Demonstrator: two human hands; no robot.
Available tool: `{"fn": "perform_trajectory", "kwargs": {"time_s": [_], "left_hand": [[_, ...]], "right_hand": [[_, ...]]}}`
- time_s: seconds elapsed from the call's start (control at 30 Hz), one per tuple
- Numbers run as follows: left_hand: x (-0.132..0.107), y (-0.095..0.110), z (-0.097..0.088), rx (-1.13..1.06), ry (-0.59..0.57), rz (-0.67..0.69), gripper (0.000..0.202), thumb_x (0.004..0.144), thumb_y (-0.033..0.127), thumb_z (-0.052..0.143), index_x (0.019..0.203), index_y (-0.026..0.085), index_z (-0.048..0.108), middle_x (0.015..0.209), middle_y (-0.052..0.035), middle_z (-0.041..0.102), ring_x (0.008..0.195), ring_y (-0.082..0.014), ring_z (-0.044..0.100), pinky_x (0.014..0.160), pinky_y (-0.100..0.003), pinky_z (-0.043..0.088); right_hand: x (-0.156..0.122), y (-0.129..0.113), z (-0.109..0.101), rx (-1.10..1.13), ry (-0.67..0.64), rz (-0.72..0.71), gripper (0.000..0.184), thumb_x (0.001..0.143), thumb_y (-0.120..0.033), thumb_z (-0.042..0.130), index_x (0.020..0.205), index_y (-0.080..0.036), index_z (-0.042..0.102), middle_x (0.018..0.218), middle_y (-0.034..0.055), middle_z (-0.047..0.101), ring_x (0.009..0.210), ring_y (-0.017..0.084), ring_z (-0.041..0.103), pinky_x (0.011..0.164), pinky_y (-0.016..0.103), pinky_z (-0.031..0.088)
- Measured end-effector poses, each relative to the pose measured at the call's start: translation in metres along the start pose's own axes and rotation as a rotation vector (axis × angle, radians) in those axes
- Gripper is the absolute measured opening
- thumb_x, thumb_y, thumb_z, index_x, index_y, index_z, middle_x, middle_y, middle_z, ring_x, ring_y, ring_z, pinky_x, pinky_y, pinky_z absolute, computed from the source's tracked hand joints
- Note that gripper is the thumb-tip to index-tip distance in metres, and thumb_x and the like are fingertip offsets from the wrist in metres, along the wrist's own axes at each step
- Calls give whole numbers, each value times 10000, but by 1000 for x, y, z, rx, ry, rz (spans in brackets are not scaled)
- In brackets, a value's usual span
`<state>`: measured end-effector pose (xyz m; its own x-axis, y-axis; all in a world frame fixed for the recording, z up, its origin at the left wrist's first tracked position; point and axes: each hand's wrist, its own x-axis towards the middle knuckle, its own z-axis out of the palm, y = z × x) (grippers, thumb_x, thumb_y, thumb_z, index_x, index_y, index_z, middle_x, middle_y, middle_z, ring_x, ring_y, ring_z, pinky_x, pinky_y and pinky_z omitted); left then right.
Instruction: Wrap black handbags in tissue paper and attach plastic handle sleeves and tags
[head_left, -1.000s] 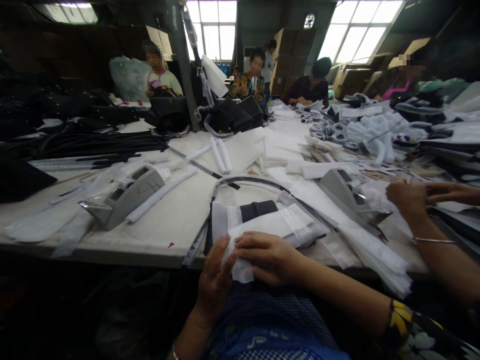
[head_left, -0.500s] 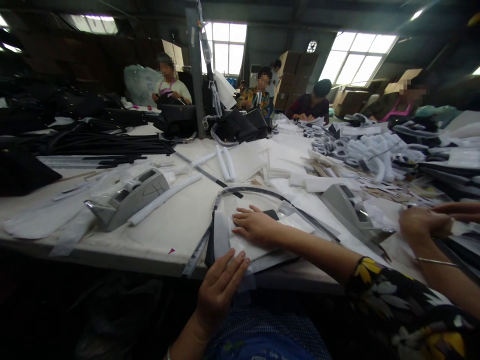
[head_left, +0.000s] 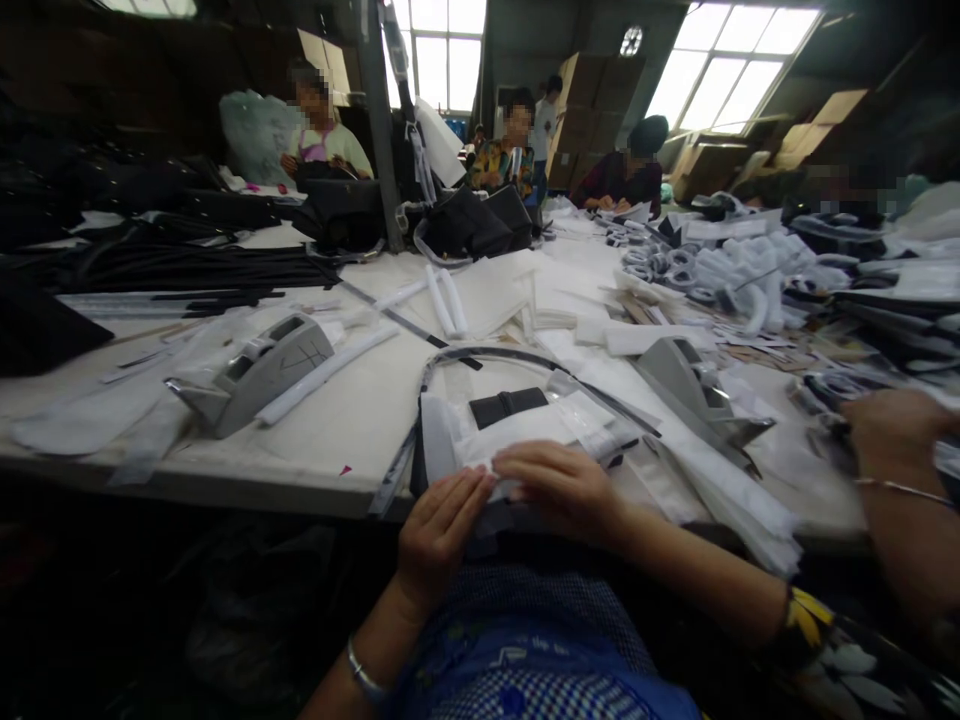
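At the table's near edge lies a black bag piece [head_left: 507, 406] partly wrapped in white tissue paper [head_left: 517, 432], with a thin black strap [head_left: 491, 356] arching around it. My left hand [head_left: 439, 525] pinches the paper's near edge between its fingertips. My right hand [head_left: 559, 488] lies curled over the same edge just to the right, fingers pressing the paper down. The two hands touch at the fingertips.
A grey tape dispenser [head_left: 251, 372] stands to the left, another [head_left: 686, 380] to the right. A co-worker's arm with a bangle [head_left: 896, 470] reaches in at the right. White wrapped straps [head_left: 739, 275], paper stacks and black bags cover the table [head_left: 352, 420]; several people sit at the far side.
My right hand has drawn back from flat on the paper to its near edge. My left hand rose to meet it and now pinches the paper. The co-worker's hand shifted slightly right.
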<state>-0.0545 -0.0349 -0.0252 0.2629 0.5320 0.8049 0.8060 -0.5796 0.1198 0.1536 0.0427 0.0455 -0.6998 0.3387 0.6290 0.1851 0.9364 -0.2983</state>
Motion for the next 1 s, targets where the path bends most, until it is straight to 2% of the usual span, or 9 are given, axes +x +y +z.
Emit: {"fn": "perform_trajectory", "kwargs": {"time_s": [0.1,0.2,0.33,0.43,0.53,0.7,0.87,1.0], "left_hand": [[0,-1,-1,-24,-26,1,422,931,56,570,1345,144,567,1274,-88,678,1210,-204,611,1052,-367,486],[1,-2,-4,-21,-43,0,443,922,60,584,1356,146,558,1274,-98,676,1207,-213,613,1057,-371,479],[5,-3,-6,-2,-66,20,472,906,109,637,1368,153,548,1283,-110,668,1199,-224,619,1054,-368,482],[6,-3,-7,10,-79,34,490,900,125,650,1377,157,540,1288,-111,665,1200,-225,619,1056,-365,484],[6,-5,-8,22,-89,50,505,903,121,642,1392,157,524,1298,-114,659,1212,-227,613,1062,-369,485],[6,-6,-8,52,-102,75,532,907,120,633,1419,162,496,1308,-105,655,1287,-245,559,1069,-384,489],[7,-4,-5,74,-90,71,541,908,109,628,1426,176,489,1325,-106,642,1300,-253,546,1064,-397,498],[8,-5,-5,75,-91,77,536,916,110,622,1429,181,485,1330,-106,638,1280,-246,566,1054,-395,508]], "right_hand": [[-55,-25,8,-102,-63,-150,355,948,-127,581,1302,-152,591,1172,81,723,1185,174,623,991,329,528],[-87,-26,40,-277,-90,-158,341,965,-110,529,1292,-157,613,1212,70,712,1154,182,639,989,362,526],[-90,-8,84,-375,51,-153,324,944,-135,580,1254,-202,648,1147,52,737,1052,178,662,938,348,528],[-80,0,99,-350,174,-174,197,926,-159,628,1089,-234,708,1057,30,757,987,153,673,907,332,530],[-74,-4,98,-293,248,-193,110,925,-169,639,972,-226,720,1008,18,768,950,135,687,906,331,537],[-80,-30,86,-120,190,-131,166,971,-149,551,1049,-157,697,1026,61,773,1037,161,705,1039,414,505],[-102,-61,83,18,153,-4,199,972,-163,522,1087,-159,684,1020,69,775,1070,171,706,989,370,549],[-108,-71,81,53,185,35,236,988,-183,471,1088,-176,684,998,68,780,1049,173,716,956,348,567]]}}
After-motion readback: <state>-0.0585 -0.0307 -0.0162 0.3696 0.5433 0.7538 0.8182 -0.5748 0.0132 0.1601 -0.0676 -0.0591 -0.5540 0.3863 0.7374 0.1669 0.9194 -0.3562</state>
